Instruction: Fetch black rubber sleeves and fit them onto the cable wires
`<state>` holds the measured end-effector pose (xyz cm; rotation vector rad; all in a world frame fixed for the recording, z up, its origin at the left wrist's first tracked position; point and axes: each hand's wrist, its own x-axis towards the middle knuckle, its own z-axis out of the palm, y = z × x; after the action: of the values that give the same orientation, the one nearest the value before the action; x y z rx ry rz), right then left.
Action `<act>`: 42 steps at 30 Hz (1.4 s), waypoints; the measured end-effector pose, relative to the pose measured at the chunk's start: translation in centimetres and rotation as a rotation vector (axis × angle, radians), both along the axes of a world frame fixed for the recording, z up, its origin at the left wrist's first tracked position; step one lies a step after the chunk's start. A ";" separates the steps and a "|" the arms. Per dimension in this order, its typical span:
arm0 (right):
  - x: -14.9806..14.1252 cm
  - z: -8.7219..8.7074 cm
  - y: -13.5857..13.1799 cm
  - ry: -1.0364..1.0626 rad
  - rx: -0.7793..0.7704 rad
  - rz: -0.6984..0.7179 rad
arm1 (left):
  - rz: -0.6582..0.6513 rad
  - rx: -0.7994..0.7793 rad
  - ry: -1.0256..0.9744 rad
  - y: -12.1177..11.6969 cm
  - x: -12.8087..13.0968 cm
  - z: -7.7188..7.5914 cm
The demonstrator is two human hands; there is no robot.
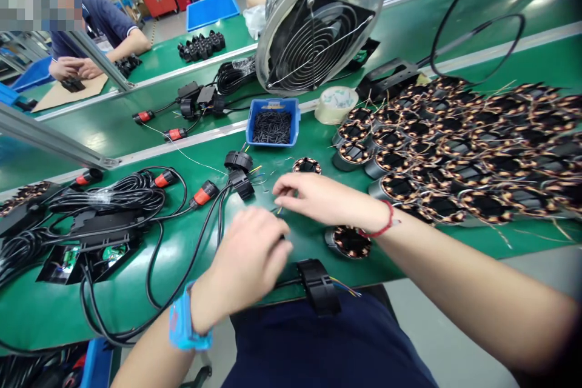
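Note:
My left hand [252, 254], with a blue watch at the wrist, is curled over the front of the bench; a small dark bit shows at its fingertips, too hidden to name. Just beyond it, my right hand [316, 197] has its fingers bent together above some thin coloured wire ends [279, 211]. What it holds, if anything, is hidden. Past my hands sit two black round cable housings [240, 183] with loose wires. A copper-wound stator [307, 165] stands behind my right hand, and another stator [350, 242] in front of it. At the bench edge lies a black ring-shaped housing [318, 285] with coloured wires.
Many wound stators [454, 157] crowd the right side. A blue bin [273, 124] of small black pieces stands near a tape roll [335, 104] and a fan [318, 42]. Coiled black cables [113, 194] with red-ringed connectors [204, 194] cover the left. Co-workers sit across the bench.

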<state>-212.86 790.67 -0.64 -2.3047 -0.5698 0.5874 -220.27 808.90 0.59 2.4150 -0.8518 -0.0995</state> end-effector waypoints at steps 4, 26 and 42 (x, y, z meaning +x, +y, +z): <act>2.4 1.7 -1.6 -0.145 0.062 -0.118 | -0.386 0.210 -0.086 -2.6 -2.7 0.0; 14.4 -3.6 0.8 -0.474 -0.495 -0.044 | -0.014 0.448 -0.088 -3.5 1.0 -2.8; 14.7 -3.5 0.4 -0.502 -0.415 0.010 | -0.117 0.494 0.328 -2.3 5.5 -0.2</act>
<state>-198.16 791.09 -4.14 -2.8687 -0.7436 0.1243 -214.79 806.58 0.43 2.6792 -0.8883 -0.8130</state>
